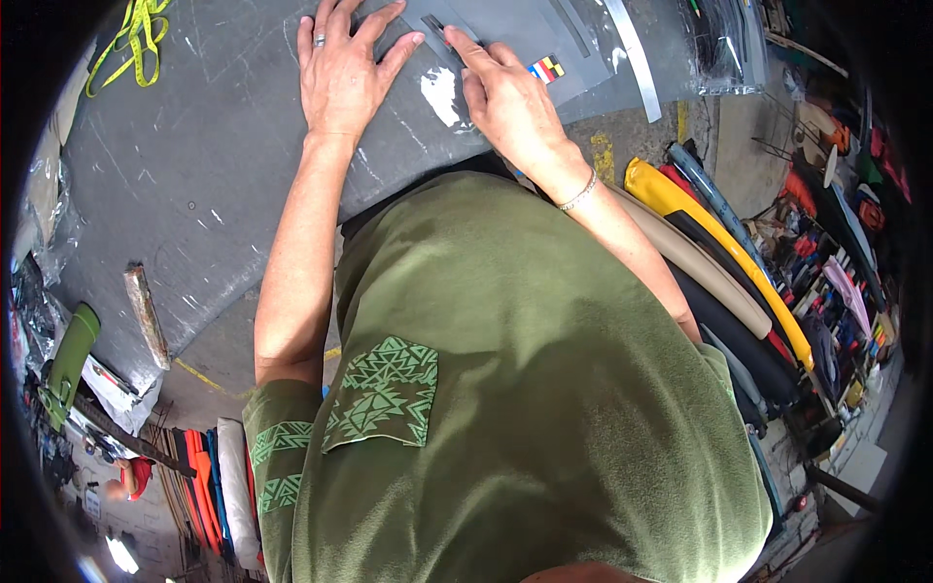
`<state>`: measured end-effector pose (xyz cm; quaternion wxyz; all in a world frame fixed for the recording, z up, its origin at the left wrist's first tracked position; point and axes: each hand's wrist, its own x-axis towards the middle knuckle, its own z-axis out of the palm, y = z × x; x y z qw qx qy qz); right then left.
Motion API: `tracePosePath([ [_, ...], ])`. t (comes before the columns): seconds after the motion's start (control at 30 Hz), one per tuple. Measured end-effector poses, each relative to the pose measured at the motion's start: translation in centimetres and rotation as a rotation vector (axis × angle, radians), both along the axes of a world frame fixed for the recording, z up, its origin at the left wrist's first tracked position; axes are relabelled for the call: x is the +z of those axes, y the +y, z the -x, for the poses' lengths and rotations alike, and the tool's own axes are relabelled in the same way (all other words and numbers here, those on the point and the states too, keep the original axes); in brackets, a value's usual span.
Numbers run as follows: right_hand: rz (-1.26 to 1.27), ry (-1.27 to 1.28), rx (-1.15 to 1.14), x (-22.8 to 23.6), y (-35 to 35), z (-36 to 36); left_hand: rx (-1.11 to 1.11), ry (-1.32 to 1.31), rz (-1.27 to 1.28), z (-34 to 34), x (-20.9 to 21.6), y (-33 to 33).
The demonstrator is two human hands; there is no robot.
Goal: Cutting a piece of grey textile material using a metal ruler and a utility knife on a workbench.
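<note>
My left hand (345,73) lies flat with fingers spread at the top of the picture, a ring on one finger, on the grey sheet material (515,24) and the dark table. To its right, my right hand (510,92) is partly closed, its index finger stretched forward and the other fingers curled under. That fingertip touches or nearly touches a small dark strip (433,23) on the sheet. Whatever the curled fingers hold is hidden. Beside them lies a small patch of yellow, red, white and blue (547,69).
A yellow tape measure (146,44) lies at the table's far left. A pale flat strip (637,63) and clear plastic (724,58) are at the far right. A worn stick-like piece (146,316) rests near the left edge. Rolls of material, one yellow (724,243), stand right.
</note>
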<state>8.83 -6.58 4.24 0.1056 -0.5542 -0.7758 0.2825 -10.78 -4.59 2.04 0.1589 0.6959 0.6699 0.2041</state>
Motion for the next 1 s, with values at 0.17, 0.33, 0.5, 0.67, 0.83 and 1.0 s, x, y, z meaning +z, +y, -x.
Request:
tracePosePath([
  [0.17,0.007,-0.02,0.029,0.7,0.6,0.3,-0.002,0.002,-0.003,0.1,-0.2,0.0],
  [0.33,0.05,-0.106,0.012,0.9,0.4,0.5,0.0,-0.004,-0.06,0.4,-1.3,0.1],
  [0.5,-0.124,0.081,0.108,-0.4,1.5,-1.3,-0.036,0.072,-0.249,0.9,-4.2,0.2],
  [0.67,0.232,0.308,-0.398,0.7,1.1,-2.2,0.052,-0.187,-0.016,-0.1,-1.1,0.4],
  [0.83,0.361,0.493,-0.408,-0.6,1.6,-1.5,0.267,-0.751,0.333,-0.7,0.1,0.9],
  [1.0,0.507,0.596,-0.495,1.2,1.8,-1.2,0.298,-1.436,0.541,-1.4,1.0,-0.2],
])
